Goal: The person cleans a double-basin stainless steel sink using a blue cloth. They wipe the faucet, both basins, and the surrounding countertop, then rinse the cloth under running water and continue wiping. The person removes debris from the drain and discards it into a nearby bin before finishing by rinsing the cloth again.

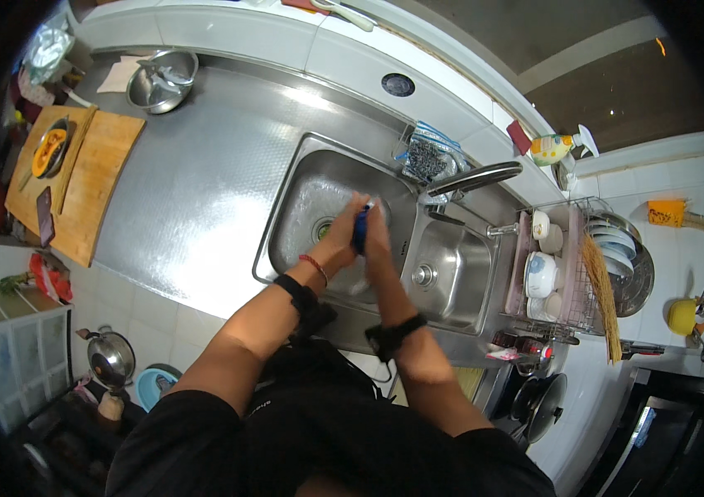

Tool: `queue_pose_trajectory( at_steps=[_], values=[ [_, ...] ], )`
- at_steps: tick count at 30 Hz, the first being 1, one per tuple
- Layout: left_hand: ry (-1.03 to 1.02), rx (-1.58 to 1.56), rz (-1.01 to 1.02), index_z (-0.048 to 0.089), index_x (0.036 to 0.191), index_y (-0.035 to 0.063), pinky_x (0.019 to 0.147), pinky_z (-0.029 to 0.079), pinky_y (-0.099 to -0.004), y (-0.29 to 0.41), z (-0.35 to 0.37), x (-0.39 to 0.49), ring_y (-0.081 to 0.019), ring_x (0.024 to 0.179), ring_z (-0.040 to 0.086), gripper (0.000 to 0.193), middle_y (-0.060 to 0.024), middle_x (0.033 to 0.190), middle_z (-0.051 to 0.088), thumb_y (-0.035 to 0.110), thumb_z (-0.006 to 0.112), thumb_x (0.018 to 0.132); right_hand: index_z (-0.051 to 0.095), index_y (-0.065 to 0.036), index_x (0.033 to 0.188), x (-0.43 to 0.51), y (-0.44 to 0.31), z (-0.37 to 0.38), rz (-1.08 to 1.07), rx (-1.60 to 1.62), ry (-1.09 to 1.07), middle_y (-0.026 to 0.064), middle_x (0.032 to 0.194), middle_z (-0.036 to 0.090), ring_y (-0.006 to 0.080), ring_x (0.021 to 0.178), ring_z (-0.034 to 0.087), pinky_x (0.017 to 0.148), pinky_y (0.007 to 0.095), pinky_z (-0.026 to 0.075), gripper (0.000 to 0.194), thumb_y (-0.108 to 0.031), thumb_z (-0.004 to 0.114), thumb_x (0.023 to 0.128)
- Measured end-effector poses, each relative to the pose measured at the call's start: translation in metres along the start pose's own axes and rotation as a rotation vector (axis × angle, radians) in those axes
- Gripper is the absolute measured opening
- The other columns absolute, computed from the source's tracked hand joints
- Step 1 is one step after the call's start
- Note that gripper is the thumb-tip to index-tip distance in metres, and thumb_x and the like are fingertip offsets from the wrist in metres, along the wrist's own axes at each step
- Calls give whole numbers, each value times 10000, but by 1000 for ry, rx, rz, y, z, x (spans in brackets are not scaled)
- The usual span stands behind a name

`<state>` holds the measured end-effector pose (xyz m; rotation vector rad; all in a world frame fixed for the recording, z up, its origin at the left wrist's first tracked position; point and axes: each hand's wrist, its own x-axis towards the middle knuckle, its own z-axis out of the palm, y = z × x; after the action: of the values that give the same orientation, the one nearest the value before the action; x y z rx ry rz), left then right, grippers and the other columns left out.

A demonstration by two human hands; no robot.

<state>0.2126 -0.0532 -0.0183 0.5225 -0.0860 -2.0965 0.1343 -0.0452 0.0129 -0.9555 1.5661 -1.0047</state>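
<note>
Over the large basin of the steel sink, my left hand and my right hand are close together around a small dark blue object. Motion blur and the fingers hide what it is. Both hands touch it from opposite sides. Below my left hand lies the basin's drain, with something green in it. To the right of the hands are the chrome faucet and the smaller basin. My wrists bear black straps, and a red bracelet is on the left one.
A wooden cutting board at the left holds a cut pumpkin piece and a knife. A metal bowl stands at the back left. At the right, a dish rack carries bowls and plates. Steel wool sits behind the faucet.
</note>
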Motion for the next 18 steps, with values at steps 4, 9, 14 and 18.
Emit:
queue_pose_trajectory(
  at_steps=[4, 9, 14, 18],
  values=[
    [41, 54, -71, 554, 1186, 127, 916, 439, -360, 13, -2, 1, -184, 997, 547, 441, -30, 1055, 565, 494, 544, 941, 374, -64, 1438, -14, 6, 4, 35, 48, -39, 165, 1477, 327, 278, 1335, 345, 1086, 365, 285, 566, -384, 469, 981],
    [142, 236, -91, 525, 1219, 65, 871, 466, -359, 11, 10, -9, -188, 1008, 554, 439, -69, 1120, 555, 387, 598, 930, 630, -5, 1137, 7, 3, -10, 175, 191, 60, 86, 1069, 627, 198, 975, 573, 865, 328, 441, 355, -283, 523, 943],
    [60, 398, -130, 463, 1303, 31, 895, 478, -365, 24, -4, -16, -208, 1040, 559, 439, -97, 1186, 540, 150, 584, 898, 642, -29, 979, 23, 9, -33, 61, 421, 111, 73, 926, 625, 170, 821, 594, 726, 294, 490, 288, -291, 523, 970],
    [21, 218, -119, 481, 1288, 54, 898, 488, -355, 33, -23, -17, -216, 1047, 564, 398, -114, 1152, 549, 93, 529, 894, 628, -60, 965, 18, 19, -41, 158, 196, -70, 56, 917, 638, 123, 791, 588, 655, 256, 474, 183, -233, 572, 952]
  ],
)
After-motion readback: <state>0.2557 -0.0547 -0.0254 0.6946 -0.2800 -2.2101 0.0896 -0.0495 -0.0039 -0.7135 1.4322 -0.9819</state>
